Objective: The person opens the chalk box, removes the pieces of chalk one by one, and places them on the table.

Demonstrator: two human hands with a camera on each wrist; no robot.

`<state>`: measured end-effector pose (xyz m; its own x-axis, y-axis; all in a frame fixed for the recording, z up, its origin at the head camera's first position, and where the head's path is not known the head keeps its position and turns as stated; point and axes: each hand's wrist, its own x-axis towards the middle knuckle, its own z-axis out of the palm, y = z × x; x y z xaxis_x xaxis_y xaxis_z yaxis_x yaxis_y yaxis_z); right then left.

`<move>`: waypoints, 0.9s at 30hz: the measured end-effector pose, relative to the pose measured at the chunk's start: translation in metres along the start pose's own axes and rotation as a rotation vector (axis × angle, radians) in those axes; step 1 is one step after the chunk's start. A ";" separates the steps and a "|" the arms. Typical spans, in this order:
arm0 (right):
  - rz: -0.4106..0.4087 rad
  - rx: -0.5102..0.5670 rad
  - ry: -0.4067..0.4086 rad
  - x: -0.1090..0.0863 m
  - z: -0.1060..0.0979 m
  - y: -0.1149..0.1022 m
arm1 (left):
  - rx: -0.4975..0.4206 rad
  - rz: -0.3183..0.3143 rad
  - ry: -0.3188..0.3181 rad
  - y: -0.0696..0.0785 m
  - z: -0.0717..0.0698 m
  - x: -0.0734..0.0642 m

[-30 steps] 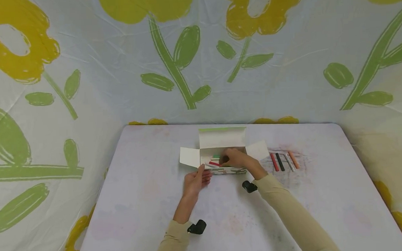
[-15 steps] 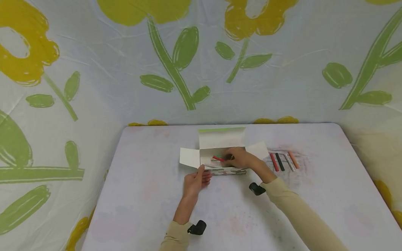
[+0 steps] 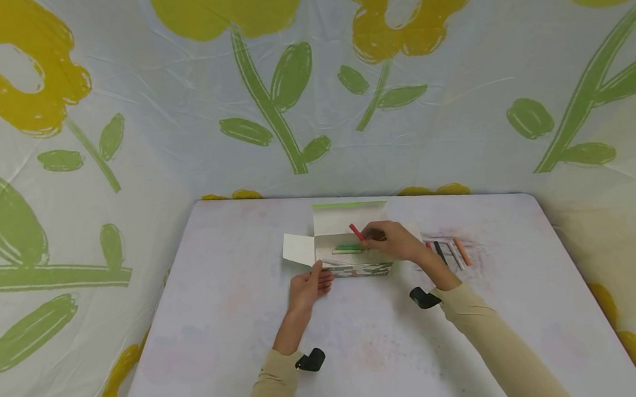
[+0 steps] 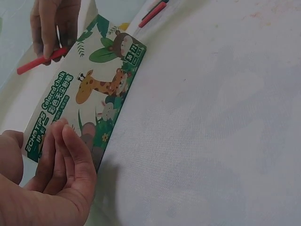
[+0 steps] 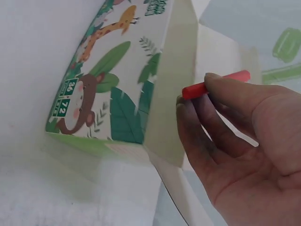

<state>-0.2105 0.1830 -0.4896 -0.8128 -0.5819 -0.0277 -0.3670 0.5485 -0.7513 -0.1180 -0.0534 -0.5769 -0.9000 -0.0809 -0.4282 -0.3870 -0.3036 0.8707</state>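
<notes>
A printed cardboard chalk box (image 3: 356, 271) stands with its lid and side flaps folded out. My left hand (image 3: 304, 289) holds its front left part, thumb at the rim and fingers against the printed front (image 4: 101, 84). Above the box's right half, my right hand (image 3: 398, 241) pinches a red chalk stick (image 3: 355, 231) between thumb and fingertips. The right wrist view shows that red chalk (image 5: 194, 91) tilted, with both ends sticking out of the pinch. Inside the box lie green chalk (image 3: 347, 247) and some pale sticks; the rest of the inside is partly hidden.
Right of the box, an orange chalk stick (image 3: 462, 251), a white one (image 3: 456, 256) and a black one (image 3: 440, 252) lie in a row, with a red one (image 3: 429, 245) partly behind my right arm. Dark smudges mark the table (image 3: 222, 323) there. Flowered cloth (image 3: 183, 97) surrounds the table.
My right hand has lifted the red chalk out of the box and shifted to the right, uncovering the green chalk. My left hand has kept its place on the box.
</notes>
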 end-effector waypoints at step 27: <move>0.283 0.231 0.148 -0.067 -0.082 0.016 | -0.001 0.025 -0.005 -0.003 -0.001 0.002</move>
<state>-0.1990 0.2800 -0.4462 -0.9299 -0.3247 -0.1727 -0.0211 0.5159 -0.8564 -0.1188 -0.0537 -0.5810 -0.9104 -0.0834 -0.4053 -0.3644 -0.3024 0.8808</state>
